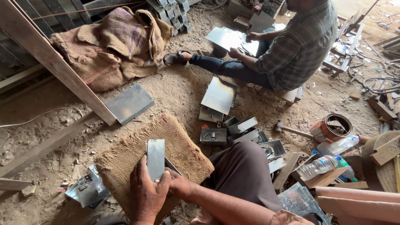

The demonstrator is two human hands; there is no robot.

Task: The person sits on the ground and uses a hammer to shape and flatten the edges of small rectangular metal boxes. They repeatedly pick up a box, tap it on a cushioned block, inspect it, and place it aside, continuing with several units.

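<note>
Floor: you sit on a dirt workshop floor (175,89) strewn with metal scraps, with a plaid-shirted co-worker (298,46) seated across from you, handling a metal sheet of their own.
Burlap pad: a woven sack cushion (179,146) lies in front of your knee and serves as your work surface.
Metal strip: a narrow, flat steel piece (155,158) stands on the burlap pad, its long axis running away from you, up the frame, slightly tilted.
Left hand: your left hand (146,193) wraps the strip's near end from the left, its grip closed on the metal, thumb against the face.
Right hand: your right hand (179,185) presses in from the right at the same low end, fingers closed against the strip's edge.
Key relation: both grips sit at the bottom of the strip; the free length points forward, away from your body. The two hands touch, neither clearly nearer.
Nearby: small metal boxes (243,125) lie just beyond your knee, plastic bottles (323,164) to the right, a hammer (291,130) near them.
</note>
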